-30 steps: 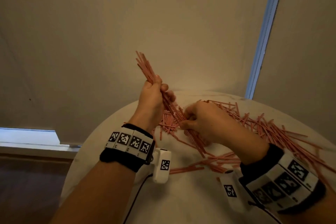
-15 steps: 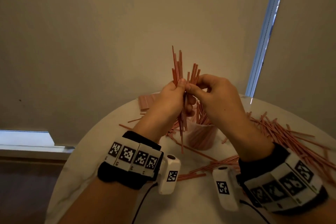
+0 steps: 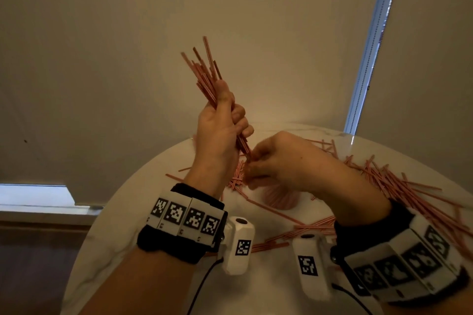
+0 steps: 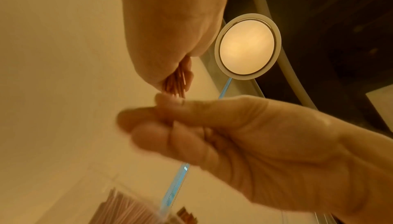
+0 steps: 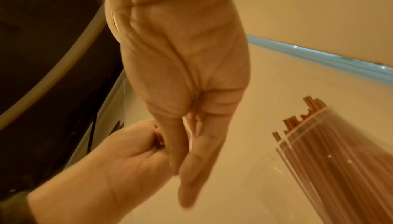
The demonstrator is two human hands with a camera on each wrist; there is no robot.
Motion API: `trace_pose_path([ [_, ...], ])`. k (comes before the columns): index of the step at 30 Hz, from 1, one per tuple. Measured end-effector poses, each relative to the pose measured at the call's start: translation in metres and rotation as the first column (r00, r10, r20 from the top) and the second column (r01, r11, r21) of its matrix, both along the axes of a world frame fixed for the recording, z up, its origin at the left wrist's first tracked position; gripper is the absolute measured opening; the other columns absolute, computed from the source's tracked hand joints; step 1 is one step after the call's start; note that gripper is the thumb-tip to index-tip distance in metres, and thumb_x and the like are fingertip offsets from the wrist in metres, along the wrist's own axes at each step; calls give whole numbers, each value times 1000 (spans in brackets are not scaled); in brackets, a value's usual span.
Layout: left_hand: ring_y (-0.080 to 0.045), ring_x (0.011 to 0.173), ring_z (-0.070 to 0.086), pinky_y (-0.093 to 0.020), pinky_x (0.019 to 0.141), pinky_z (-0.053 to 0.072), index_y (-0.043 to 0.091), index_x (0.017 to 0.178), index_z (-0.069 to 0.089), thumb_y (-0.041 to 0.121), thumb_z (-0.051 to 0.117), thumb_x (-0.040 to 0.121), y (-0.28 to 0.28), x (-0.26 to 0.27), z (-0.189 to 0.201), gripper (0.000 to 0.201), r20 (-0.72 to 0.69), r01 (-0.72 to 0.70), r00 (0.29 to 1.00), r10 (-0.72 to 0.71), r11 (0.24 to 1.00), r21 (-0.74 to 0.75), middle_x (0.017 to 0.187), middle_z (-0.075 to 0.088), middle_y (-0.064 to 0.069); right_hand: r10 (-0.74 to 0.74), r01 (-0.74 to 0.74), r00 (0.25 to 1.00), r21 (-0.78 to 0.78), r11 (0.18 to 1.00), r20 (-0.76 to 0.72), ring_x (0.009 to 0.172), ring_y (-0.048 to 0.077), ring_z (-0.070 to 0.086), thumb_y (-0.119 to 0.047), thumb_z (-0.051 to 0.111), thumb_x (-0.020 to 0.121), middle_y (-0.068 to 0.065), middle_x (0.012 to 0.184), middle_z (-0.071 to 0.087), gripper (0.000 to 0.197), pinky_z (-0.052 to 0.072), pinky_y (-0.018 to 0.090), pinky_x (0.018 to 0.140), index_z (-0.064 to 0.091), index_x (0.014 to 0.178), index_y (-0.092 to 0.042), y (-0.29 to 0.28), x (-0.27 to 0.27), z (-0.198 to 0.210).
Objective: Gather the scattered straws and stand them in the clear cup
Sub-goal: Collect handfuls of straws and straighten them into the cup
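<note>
Hands: two, a left hand and a right hand | clear cup: one | bundle of straws held: one, too many to count | loose straws on surface: dozens, uncountable | wrist cameras: two

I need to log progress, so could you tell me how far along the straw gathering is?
Partly done. The clear cup already holds many straws standing upright. In hand: the left hand grips a bundle of straws above the table, and the right hand is at the bundle's lower ends. Left: the scattered straws on the round table, mostly on its right side.
</note>
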State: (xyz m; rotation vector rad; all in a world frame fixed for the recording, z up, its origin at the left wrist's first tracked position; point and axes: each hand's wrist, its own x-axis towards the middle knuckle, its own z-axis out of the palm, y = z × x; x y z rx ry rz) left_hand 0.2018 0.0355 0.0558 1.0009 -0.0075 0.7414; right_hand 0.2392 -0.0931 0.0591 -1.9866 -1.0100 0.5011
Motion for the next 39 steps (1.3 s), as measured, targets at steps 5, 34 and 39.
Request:
trace_pose_path([
  [5, -8, 47, 28, -24, 44, 28, 20, 80, 50, 50, 53, 102, -4, 7, -9, 38, -65, 40, 997, -34, 994, 97, 59, 35, 6, 51, -23, 969, 120, 992, -241, 89, 20, 75, 0, 70, 87, 13, 95, 77, 28, 60, 26, 79, 64, 114, -7, -10, 5, 8],
  [34, -4, 44, 41, -28, 48, 37, 45, 66, 60, 45, 60, 97, -10, -7, -13, 31, -358, 310, 920, 157, 265, 913, 51, 52, 13, -439, 280, 802, 393, 876, 406, 109, 11, 57, -53, 38, 102, -9, 125, 61, 38, 43, 28, 84, 58, 126, -31, -15, 21, 15],
  [39, 0, 61, 62, -19, 52, 47, 36, 80, 57, 32, 73, 88, -4, -13, -7, 19, -301, 241, 901, 311, 218, 946, 65, 66, 18, -244, 197, 910, 168, 966, 334, 90, 10, 61, -53, 33, 103, -5, 105, 66, 34, 45, 26, 71, 55, 118, -32, -8, 15, 4],
])
